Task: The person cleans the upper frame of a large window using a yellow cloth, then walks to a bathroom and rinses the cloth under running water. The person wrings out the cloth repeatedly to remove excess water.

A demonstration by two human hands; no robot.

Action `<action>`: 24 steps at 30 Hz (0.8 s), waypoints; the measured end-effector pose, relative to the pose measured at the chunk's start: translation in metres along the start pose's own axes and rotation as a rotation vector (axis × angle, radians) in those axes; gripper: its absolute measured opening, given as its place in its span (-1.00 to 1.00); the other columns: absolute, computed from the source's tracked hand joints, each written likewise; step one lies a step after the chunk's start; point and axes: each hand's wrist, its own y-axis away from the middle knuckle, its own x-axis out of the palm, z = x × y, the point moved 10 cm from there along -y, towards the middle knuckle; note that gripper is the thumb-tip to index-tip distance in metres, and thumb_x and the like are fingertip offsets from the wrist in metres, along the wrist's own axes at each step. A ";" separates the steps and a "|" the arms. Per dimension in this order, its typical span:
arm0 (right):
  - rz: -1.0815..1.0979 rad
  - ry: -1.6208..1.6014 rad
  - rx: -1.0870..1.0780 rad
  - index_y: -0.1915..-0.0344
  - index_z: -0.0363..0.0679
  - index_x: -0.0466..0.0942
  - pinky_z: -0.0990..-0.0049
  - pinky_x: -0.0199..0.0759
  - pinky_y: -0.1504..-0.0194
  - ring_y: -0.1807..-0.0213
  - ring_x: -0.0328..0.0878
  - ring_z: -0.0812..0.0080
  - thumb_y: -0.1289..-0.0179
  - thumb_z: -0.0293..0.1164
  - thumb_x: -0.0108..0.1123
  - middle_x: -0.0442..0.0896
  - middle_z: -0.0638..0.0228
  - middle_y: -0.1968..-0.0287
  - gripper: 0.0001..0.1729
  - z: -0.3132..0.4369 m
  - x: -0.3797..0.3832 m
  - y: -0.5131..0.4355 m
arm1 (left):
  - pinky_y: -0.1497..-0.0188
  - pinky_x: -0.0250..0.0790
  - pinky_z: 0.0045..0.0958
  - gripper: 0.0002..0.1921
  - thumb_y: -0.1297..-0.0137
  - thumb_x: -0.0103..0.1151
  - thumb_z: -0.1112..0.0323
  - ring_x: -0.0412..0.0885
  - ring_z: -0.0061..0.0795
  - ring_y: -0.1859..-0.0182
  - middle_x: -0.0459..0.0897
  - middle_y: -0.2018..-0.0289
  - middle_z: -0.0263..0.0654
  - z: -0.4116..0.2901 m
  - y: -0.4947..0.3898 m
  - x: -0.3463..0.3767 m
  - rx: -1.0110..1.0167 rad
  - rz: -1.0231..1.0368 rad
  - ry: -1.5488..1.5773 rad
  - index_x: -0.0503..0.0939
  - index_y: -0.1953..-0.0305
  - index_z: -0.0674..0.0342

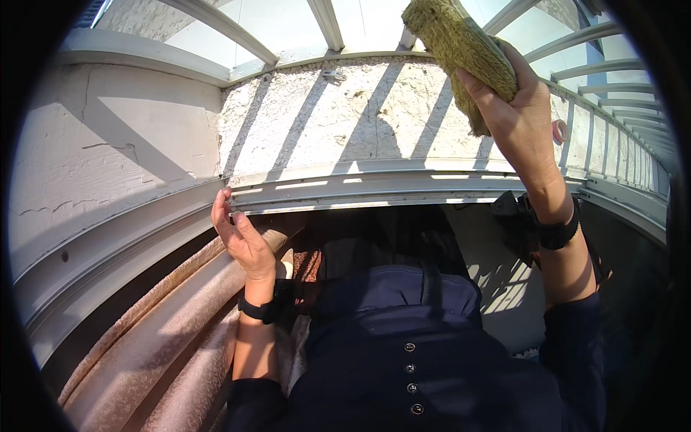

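Note:
My right hand (521, 110) grips a folded, fuzzy yellow-green cloth (469, 54) and holds it up over the window ledge, near the white railing bars. My left hand (243, 237) holds nothing. Its fingers are apart and point up beside the left end of the metal sliding-window track (367, 189). Whether the fingertips touch the frame I cannot tell. Beyond the track lies the rough, flaking white ledge (361, 113), striped by the shadows of the bars.
Pink patterned curtains (162, 335) hang at the left below my left hand. A metal clip (334, 75) and a roll of pinkish tape (560, 131) lie on the ledge. White railing bars (326, 24) border its outer side. A cracked white wall (108, 140) stands left.

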 end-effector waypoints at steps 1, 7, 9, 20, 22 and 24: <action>0.013 0.041 0.021 -0.02 -0.35 0.46 0.53 0.49 0.26 0.28 0.58 0.49 -0.27 -0.37 0.20 0.66 0.24 0.25 -0.62 -0.004 -0.022 0.005 | -0.34 0.06 -0.31 -0.62 -0.47 -0.23 0.32 0.32 -0.29 -0.23 0.38 -0.16 -0.12 0.004 0.004 -0.001 -0.010 -0.005 -0.050 0.26 -0.23 0.34; 0.022 0.208 0.263 -0.10 -0.36 0.43 0.50 0.45 0.06 0.10 0.56 0.46 -0.24 -0.48 0.20 0.63 0.23 0.13 -0.57 -0.055 -0.094 0.054 | -0.36 0.06 -0.25 -0.58 -0.48 -0.25 0.26 0.29 -0.22 -0.27 0.37 -0.18 -0.07 -0.005 0.020 0.029 0.005 0.101 -0.020 0.25 -0.24 0.36; 0.052 0.247 0.275 -0.11 -0.36 0.41 0.48 0.46 0.06 0.10 0.56 0.45 -0.23 -0.51 0.19 0.63 0.22 0.11 -0.56 -0.071 -0.104 0.068 | -0.37 0.04 -0.24 -0.58 -0.47 -0.25 0.29 0.27 -0.23 -0.29 0.35 -0.19 -0.06 -0.006 0.025 0.038 -0.033 0.135 -0.028 0.22 -0.26 0.32; 0.598 0.149 -0.148 0.03 -0.20 0.51 0.25 0.46 0.07 0.05 0.51 0.05 0.17 -0.52 0.26 0.55 0.10 0.03 -0.46 -0.018 0.102 0.115 | -0.33 0.04 -0.22 -0.56 -0.47 -0.26 0.20 0.29 -0.18 -0.25 0.36 -0.16 -0.05 0.001 0.015 -0.002 0.045 -0.028 -0.068 0.24 -0.24 0.35; 0.622 0.051 -0.284 0.04 -0.21 0.49 0.29 0.46 0.06 0.08 0.50 0.07 0.12 -0.50 0.22 0.56 0.14 0.06 -0.50 0.007 0.167 0.118 | -0.32 0.07 -0.24 -0.57 -0.48 -0.26 0.22 0.30 -0.20 -0.23 0.38 -0.15 -0.05 0.000 0.014 -0.014 0.068 -0.061 -0.049 0.24 -0.24 0.35; 0.577 -0.050 -0.353 0.12 -0.23 0.49 0.30 0.46 0.08 0.08 0.49 0.10 0.08 -0.51 0.19 0.56 0.18 0.17 -0.60 0.039 0.231 0.110 | -0.32 0.08 -0.24 -0.57 -0.47 -0.25 0.22 0.31 -0.20 -0.22 0.39 -0.14 -0.06 0.002 0.014 -0.024 0.060 -0.096 -0.019 0.24 -0.24 0.35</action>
